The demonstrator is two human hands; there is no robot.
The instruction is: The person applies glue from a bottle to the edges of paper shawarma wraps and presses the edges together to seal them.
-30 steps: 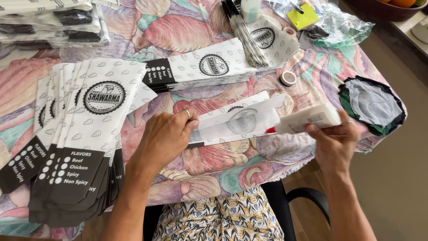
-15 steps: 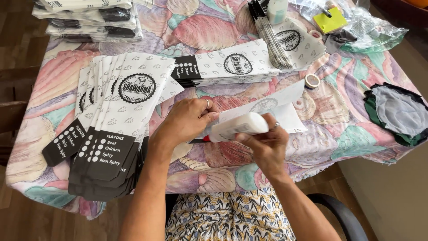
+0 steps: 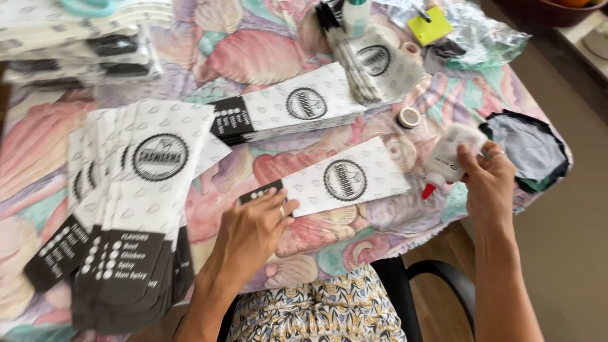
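Note:
A flat white paper sleeve (image 3: pixel 335 180) with a black end and a round black emblem lies on the flowered tablecloth (image 3: pixel 266 57). My left hand (image 3: pixel 253 228) presses on its black end, fingers spread flat. My right hand (image 3: pixel 487 180) grips a white glue bottle (image 3: pixel 446 155) with a red nozzle, tilted tip down, just right of the sleeve and off its surface.
A fanned stack of the same sleeves (image 3: pixel 126 209) lies at the left, another stack (image 3: pixel 285 111) behind the sleeve, more piles (image 3: pixel 76 44) at the far left. A tape roll (image 3: pixel 409 117), a grey and black cloth (image 3: pixel 529 149) and a plastic bag (image 3: pixel 481 35) sit right. The table edge is near.
My right hand carried the glue bottle off the sleeve to the right. The sleeve now lies flat and closed with its printed face up, my left hand holding its black end.

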